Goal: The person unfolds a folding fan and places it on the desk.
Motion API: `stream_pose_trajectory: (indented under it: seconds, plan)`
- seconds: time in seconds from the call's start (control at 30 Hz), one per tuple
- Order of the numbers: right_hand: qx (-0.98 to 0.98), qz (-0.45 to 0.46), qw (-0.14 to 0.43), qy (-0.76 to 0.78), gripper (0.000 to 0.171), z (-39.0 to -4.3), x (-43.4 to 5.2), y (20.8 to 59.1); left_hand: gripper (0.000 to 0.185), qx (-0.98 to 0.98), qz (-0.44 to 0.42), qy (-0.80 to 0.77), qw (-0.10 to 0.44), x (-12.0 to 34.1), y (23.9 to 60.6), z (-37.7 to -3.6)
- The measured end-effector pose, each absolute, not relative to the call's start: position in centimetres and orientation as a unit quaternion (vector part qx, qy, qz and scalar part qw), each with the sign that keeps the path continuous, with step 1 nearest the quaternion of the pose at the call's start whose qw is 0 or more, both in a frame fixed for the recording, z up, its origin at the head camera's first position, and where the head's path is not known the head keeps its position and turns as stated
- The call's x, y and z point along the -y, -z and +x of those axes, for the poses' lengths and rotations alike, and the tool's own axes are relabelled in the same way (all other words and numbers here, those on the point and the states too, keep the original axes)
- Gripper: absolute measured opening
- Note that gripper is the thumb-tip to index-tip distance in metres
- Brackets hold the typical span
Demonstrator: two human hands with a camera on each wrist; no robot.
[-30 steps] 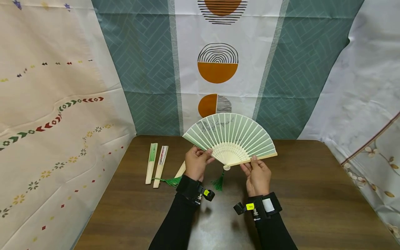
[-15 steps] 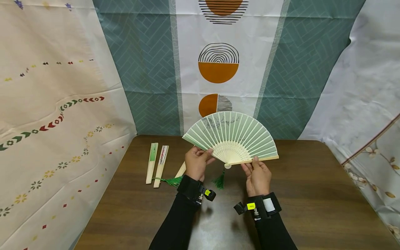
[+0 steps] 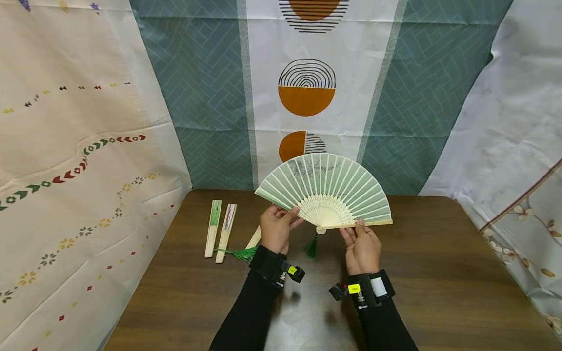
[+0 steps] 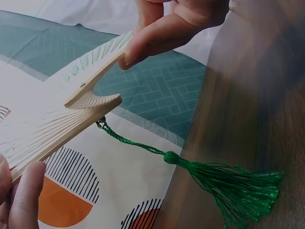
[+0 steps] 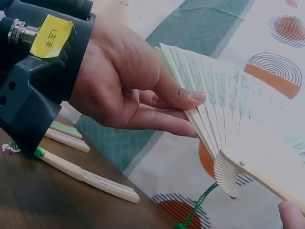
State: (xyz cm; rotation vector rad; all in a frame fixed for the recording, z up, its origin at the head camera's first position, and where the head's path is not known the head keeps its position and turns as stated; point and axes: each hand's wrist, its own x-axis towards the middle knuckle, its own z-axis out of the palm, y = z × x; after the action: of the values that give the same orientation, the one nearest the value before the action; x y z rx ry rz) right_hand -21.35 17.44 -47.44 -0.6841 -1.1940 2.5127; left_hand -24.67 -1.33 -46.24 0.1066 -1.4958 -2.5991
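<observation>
Pinching a spread pale-green fan (image 3: pixel 325 187) are the left hand (image 3: pixel 277 229) and right hand (image 3: pixel 363 247). In head view, the left partly hides a folded cream wooden fan (image 3: pixel 253 238).

Pale green folding fan (image 3: pixel 325 192), spread wide above the table (image 3: pixel 439 273), arc uppermost, green tassel (image 3: pixel 311 247) at its pivot

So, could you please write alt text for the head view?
A person's left hand and right hand hold a spread pale green fan with a hanging green tassel above a brown table. Folded fans lie at left; patterned cloths hang behind.
</observation>
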Motion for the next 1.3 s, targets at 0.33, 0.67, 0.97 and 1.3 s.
stream_pose_trajectory:
  seconds: [0.33,0.67,0.97,1.3]
  plan:
    - [0.374,-0.244,0.142,-0.883,0.025,-21.3,-17.6,47.4,0.024,0.486,0.033,0.870,0.082,0.9,46.2,-24.3]
    - [0.364,-0.235,0.135,-0.891,0.027,-21.0,-18.1,47.0,0.022,0.480,0.039,0.872,0.085,0.6,46.1,-24.1]
    - [0.347,-0.231,0.150,-0.896,0.025,-20.9,-18.6,46.9,0.023,0.472,0.034,0.875,0.100,-0.5,46.3,-23.6]
    - [0.350,-0.236,0.158,-0.893,0.028,-21.3,-19.1,47.0,0.014,0.484,0.043,0.870,0.083,-1.2,47.4,-24.4]
